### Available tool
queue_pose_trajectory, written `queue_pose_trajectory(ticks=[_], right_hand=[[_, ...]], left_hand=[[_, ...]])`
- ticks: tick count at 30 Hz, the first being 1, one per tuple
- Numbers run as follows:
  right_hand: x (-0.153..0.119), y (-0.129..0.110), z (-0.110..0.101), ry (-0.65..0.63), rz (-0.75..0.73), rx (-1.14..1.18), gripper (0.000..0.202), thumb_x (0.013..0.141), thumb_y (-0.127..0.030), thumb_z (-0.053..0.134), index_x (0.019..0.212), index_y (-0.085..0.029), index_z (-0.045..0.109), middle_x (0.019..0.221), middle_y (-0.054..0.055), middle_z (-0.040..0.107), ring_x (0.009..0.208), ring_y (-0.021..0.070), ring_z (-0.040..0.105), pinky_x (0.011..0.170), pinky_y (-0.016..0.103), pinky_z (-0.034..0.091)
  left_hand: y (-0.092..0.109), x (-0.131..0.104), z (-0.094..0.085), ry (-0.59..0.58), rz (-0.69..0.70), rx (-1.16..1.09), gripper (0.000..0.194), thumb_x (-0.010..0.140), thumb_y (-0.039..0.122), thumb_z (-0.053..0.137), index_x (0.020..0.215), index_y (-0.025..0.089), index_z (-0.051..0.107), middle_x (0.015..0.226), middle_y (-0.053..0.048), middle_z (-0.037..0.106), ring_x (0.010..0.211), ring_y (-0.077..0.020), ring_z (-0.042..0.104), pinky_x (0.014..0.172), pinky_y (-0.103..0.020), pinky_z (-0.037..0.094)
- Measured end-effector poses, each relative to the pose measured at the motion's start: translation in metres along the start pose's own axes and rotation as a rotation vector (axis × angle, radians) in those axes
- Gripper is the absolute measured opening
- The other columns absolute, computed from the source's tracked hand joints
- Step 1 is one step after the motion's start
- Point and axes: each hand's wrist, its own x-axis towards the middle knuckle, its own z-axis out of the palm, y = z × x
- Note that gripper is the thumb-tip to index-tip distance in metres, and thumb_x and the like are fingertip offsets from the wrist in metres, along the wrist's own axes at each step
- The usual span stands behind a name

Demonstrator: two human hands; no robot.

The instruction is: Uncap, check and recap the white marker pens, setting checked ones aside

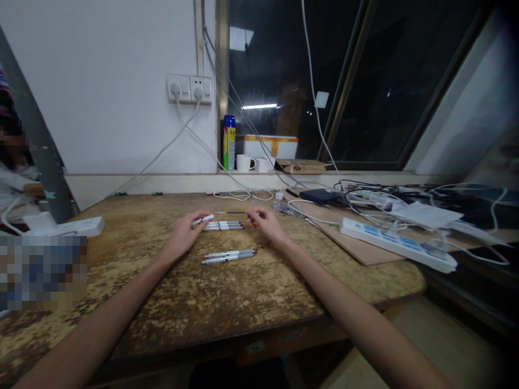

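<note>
My left hand is closed around a white pen barrel whose end sticks out between thumb and fingers. Just beyond the pens on the right, my right hand has its fingers pinched together; what they hold, if anything, is too small to make out. Several white and grey pens lie side by side between the hands. Nearer to me rest more pens, roughly parallel. A thin dark refill lies behind the upper pens, close to my right fingertips.
On the worn wooden table, small clear parts lie behind my right hand. A power strip and tangled cables fill the right. Another strip is at left. A spray can and mug stand on the sill.
</note>
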Motion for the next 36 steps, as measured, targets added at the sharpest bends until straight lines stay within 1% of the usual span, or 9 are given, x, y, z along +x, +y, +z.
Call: queue_pose_trajectory(ticks=[4,10,13,21,28,36], right_hand=[[0.0014,0.0035,-0.0008,0.002,-0.007,0.007,0.041,0.081,-0.059,0.063,0.075,-0.018,0.064,0.072,0.002,0.063,0.063,0.0135,0.055,0.059,0.025,0.042],[0.0018,0.0061,-0.0016,0.008,-0.007,-0.037,0.038,0.086,-0.052,0.056,0.07,-0.018,0.062,0.065,0.001,0.06,0.057,0.0125,0.051,0.057,0.026,0.039],[0.0017,0.0061,-0.002,0.015,-0.007,-0.053,0.038,0.087,-0.05,0.055,0.066,-0.018,0.061,0.062,0.001,0.059,0.056,0.0127,0.05,0.057,0.026,0.038],[0.0019,0.0057,-0.004,0.045,-0.022,-0.057,0.047,0.088,-0.057,0.053,0.063,-0.018,0.06,0.058,0.001,0.058,0.053,0.0128,0.049,0.057,0.026,0.037],[0.0021,0.0087,-0.0053,0.061,-0.053,-0.083,0.055,0.089,-0.062,0.05,0.058,-0.019,0.058,0.054,0.001,0.056,0.051,0.0128,0.047,0.055,0.026,0.036],[-0.0025,0.0003,-0.0032,0.076,-0.037,-0.103,0.059,0.088,-0.066,0.051,0.054,-0.019,0.056,0.051,0.001,0.054,0.051,0.0134,0.049,0.056,0.027,0.035]], left_hand=[[0.0028,-0.0005,-0.0008,0.002,-0.017,-0.056,0.036,0.096,0.049,0.054,0.114,0.021,0.067,0.114,-0.008,0.074,0.106,-0.0263,0.068,0.094,-0.038,0.051],[0.0027,-0.0006,-0.001,-0.01,0.032,0.035,0.033,0.098,0.044,0.051,0.114,0.022,0.069,0.116,-0.007,0.072,0.107,-0.0267,0.064,0.091,-0.038,0.048],[0.0013,0.0,-0.0003,-0.012,0.053,0.04,0.034,0.099,0.044,0.05,0.115,0.022,0.07,0.118,-0.008,0.071,0.107,-0.0266,0.063,0.09,-0.037,0.048],[-0.0004,0.0002,0.0026,-0.049,0.024,-0.006,0.037,0.098,0.048,0.05,0.117,0.024,0.07,0.122,-0.005,0.071,0.105,-0.0258,0.063,0.083,-0.033,0.047],[0.0011,0.0002,0.0033,-0.058,0.03,-0.05,0.035,0.099,0.048,0.051,0.116,0.024,0.071,0.121,-0.004,0.072,0.107,-0.0254,0.063,0.086,-0.034,0.047],[0.0095,-0.0007,0.0023,-0.063,0.032,-0.039,0.032,0.099,0.044,0.051,0.114,0.024,0.071,0.119,-0.004,0.072,0.108,-0.0249,0.063,0.087,-0.034,0.047]])
